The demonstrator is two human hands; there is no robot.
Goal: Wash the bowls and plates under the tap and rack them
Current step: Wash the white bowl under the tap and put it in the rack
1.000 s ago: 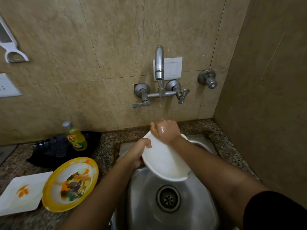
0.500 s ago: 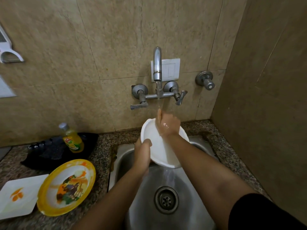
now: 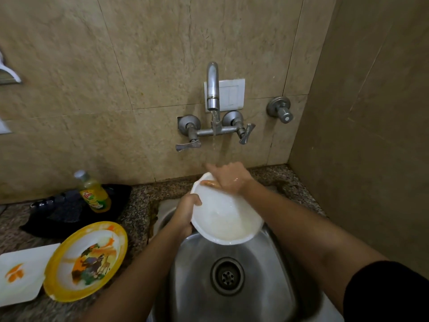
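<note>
Now left hand (image 3: pixel 187 213) grips white bowl (image 3: pixel 228 220); right hand (image 3: pixel 231 178) at far rim — fingers blurred, grip unclear.

From the round steel drain (image 3: pixel 227 276) in the bottom of the stainless steel sink (image 3: pixel 197 291), a yellow plastic dish-liquid bottle with a silvery cap (image 3: pixel 94 194) stands upright at ten o'clock on a crumpled black cloth (image 3: pixel 67 211), which lies on the speckled brown granite counter (image 3: pixel 139 203). On the beige stone-tiled wall (image 3: pixel 139 66), a white rectangular switch plate (image 3: pixel 233 95) sits at twelve o'clock and a round grey metal stop valve (image 3: pixel 279 109) at one o'clock. A white plastic wall fitting (image 3: pixel 9 76) shows at the frame's nine o'clock edge, mostly cut off.
</note>
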